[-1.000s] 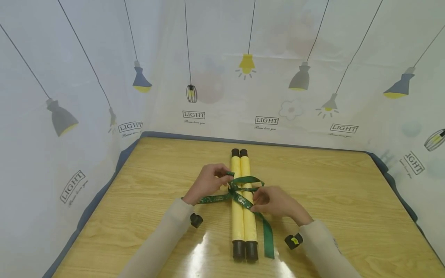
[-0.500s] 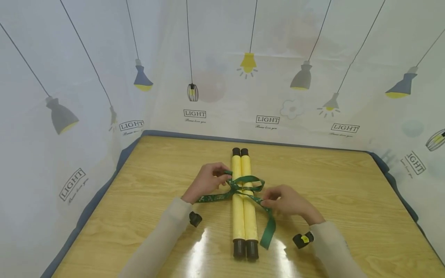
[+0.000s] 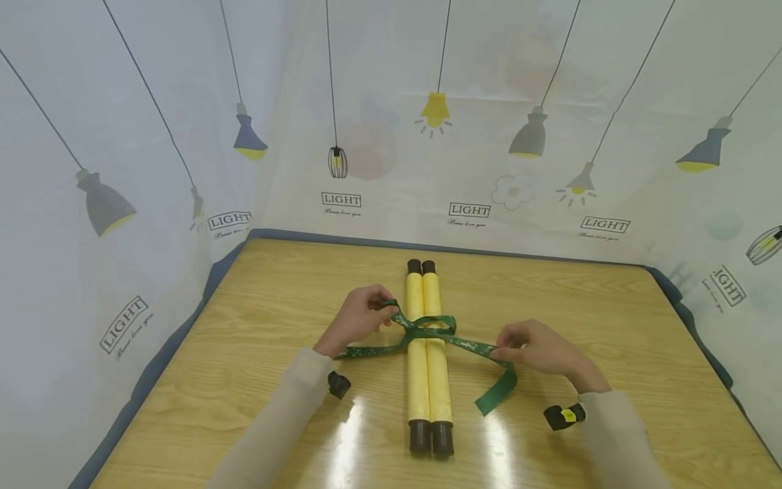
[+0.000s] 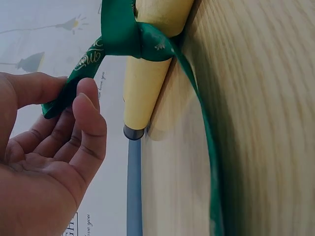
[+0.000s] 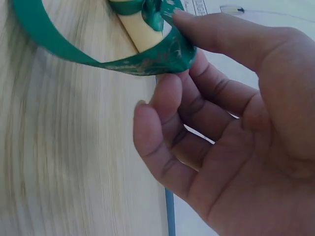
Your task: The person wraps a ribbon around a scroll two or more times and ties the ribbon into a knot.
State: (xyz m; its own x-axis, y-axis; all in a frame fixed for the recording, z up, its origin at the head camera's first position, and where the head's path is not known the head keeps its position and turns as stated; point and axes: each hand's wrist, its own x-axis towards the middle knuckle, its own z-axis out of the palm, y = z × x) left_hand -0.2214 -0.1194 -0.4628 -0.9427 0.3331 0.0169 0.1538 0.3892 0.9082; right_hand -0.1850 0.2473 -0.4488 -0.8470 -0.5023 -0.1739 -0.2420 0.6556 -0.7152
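Two yellow tubes (image 3: 419,380) with black end caps lie side by side on the table, pointing away from me. A green printed ribbon (image 3: 464,343) is knotted around their middle, with a loop standing out over the right tube. My left hand (image 3: 357,319) pinches a loop or length of the ribbon left of the knot; in the left wrist view the ribbon (image 4: 74,81) runs between thumb and fingers. Out to the right, my right hand (image 3: 537,346) pinches the other length, its loose tail hanging below. Another tail trails left under my left wrist.
The wooden table (image 3: 269,421) has a dark blue edging (image 3: 305,238) along its far side. A white printed cloth (image 3: 391,81) hangs behind and at both sides. Black wrist devices (image 3: 563,415) sit on both forearms.
My right hand has moved right with the ribbon, drawing that length out straighter, and the loop over the right tube has become smaller. My left hand has shifted slightly left.
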